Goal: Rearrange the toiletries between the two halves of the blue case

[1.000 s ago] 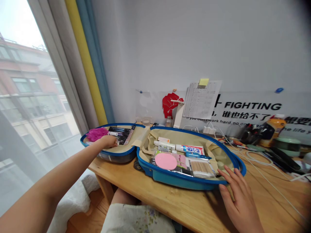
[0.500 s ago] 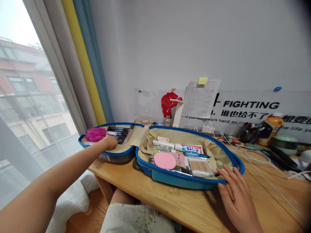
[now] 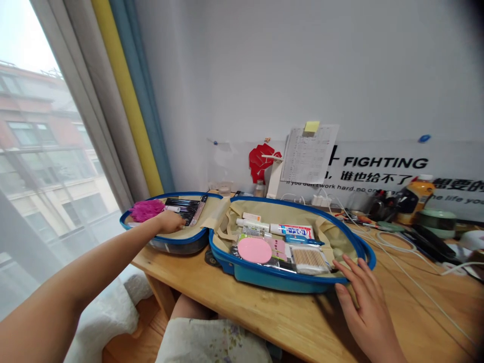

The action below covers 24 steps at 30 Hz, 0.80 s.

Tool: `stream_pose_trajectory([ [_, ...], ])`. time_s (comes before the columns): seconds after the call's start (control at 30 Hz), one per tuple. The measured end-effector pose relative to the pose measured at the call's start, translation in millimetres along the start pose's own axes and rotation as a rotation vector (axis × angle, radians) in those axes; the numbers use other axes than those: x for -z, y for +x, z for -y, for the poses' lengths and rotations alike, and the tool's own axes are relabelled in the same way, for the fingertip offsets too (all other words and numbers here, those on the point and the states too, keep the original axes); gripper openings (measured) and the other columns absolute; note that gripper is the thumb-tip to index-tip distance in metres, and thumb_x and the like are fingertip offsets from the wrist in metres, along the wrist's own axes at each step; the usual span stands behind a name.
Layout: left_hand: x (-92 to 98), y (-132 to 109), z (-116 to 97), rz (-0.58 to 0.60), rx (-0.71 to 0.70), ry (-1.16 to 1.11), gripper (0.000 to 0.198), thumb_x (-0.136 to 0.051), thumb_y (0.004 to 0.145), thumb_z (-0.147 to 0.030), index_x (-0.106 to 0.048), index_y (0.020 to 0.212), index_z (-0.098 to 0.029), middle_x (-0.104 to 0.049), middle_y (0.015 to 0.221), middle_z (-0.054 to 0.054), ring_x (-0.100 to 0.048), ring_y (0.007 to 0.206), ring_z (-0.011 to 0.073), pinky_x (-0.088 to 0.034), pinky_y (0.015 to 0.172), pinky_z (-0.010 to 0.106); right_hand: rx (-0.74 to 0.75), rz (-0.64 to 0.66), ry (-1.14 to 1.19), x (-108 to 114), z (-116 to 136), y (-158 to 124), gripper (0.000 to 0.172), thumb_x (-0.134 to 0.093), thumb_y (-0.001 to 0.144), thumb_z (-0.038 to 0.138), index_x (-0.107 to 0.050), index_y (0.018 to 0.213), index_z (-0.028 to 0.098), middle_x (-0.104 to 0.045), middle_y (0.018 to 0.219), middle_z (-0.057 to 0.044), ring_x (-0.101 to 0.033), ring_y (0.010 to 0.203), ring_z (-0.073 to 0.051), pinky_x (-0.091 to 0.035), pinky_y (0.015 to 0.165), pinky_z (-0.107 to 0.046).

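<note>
A small blue-rimmed suitcase (image 3: 272, 282) lies opened out flat on the wooden desk. My left hand (image 3: 171, 222) reaches into its left half, fingers drawn together by a black pack of slim sticks (image 3: 193, 212); what they hold, if anything, is hidden. Just behind that hand are a small white tube (image 3: 173, 208) and a magenta bath puff (image 3: 146, 210). My right hand (image 3: 359, 295) is open, fingers spread over the right half's near rim. Inside that half lie a pink oval pad (image 3: 254, 250), a pack of cotton swabs (image 3: 309, 259), a toothpaste box (image 3: 292, 231) and a blue tube (image 3: 302, 239).
White cables (image 3: 404, 244) run across the desk on the right. Behind them stand an orange bottle (image 3: 415, 201), a green-lidded jar (image 3: 438, 223) and a dark pen holder (image 3: 380, 205). A wall with a poster (image 3: 385, 164) backs the desk; curtains (image 3: 117, 101) hang at left.
My left hand has shifted slightly right over the black pack, its fingers reaching further across it. My right hand stays on the rim. The whole view has moved a little.
</note>
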<state>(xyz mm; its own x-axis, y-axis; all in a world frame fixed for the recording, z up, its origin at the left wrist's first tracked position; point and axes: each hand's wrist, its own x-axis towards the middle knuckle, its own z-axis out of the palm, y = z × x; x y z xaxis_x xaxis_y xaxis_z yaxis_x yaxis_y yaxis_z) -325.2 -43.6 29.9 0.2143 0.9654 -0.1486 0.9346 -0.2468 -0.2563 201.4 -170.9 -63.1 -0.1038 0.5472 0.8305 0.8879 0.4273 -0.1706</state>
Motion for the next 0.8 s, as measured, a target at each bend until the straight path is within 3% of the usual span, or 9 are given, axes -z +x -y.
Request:
stream_pose_trajectory([
  [0.2,48.4,4.7,-28.6,-0.24,0.063,-0.231,0.035,-0.031,0.09,-0.034,-0.057,0.108,-0.019,-0.068,0.086,0.004,-0.062,0.077,0.0183,-0.043,0.069,0.026,-0.02,0.015,0.003,-0.8,-0.6,-1.2,0.039,-0.039,0.092,0.037,-0.053,0.125,0.023,-0.055,0.132,-0.01,-0.037,0.136,-0.03,-0.038,0.106,-0.053],
  [0.3,74.6,19.5,-66.8,-0.336,0.009,-0.338,0.045,-0.02,0.094,-0.039,-0.055,0.11,-0.016,-0.066,0.084,0.003,-0.059,0.076,0.0176,-0.043,0.068,0.026,-0.027,0.001,0.015,-1.2,-0.4,-1.8,0.037,-0.039,0.092,0.037,-0.053,0.124,0.024,-0.055,0.132,-0.009,-0.037,0.136,-0.029,-0.037,0.106,-0.054],
  [0.37,89.0,31.4,-100.0,-0.362,-0.075,-0.394,0.044,-0.023,0.095,-0.042,-0.056,0.108,-0.016,-0.065,0.087,0.002,-0.058,0.078,0.0165,-0.043,0.071,0.025,-0.028,0.002,0.018,-0.3,0.5,-1.5,0.037,-0.04,0.092,0.037,-0.054,0.124,0.024,-0.055,0.132,-0.009,-0.037,0.136,-0.03,-0.038,0.105,-0.055],
  [0.6,115.0,72.8,-207.4,-0.292,-0.374,-0.455,0.027,-0.046,0.091,-0.038,-0.062,0.102,-0.019,-0.068,0.097,0.004,-0.061,0.085,0.0162,-0.043,0.072,0.023,-0.017,0.03,0.009,3.5,3.3,-0.6,0.038,-0.039,0.093,0.036,-0.052,0.126,0.024,-0.054,0.134,-0.01,-0.037,0.136,-0.03,-0.041,0.102,-0.053],
  [0.8,107.4,101.1,-254.4,-0.188,-0.48,-0.382,0.02,-0.058,0.084,-0.033,-0.067,0.096,-0.019,-0.07,0.103,0.007,-0.063,0.092,0.0202,-0.043,0.07,0.025,-0.03,0.047,0.02,4.6,4.1,-2.4,0.039,-0.041,0.092,0.035,-0.05,0.129,0.025,-0.052,0.136,-0.009,-0.034,0.137,-0.029,-0.039,0.104,-0.053],
])
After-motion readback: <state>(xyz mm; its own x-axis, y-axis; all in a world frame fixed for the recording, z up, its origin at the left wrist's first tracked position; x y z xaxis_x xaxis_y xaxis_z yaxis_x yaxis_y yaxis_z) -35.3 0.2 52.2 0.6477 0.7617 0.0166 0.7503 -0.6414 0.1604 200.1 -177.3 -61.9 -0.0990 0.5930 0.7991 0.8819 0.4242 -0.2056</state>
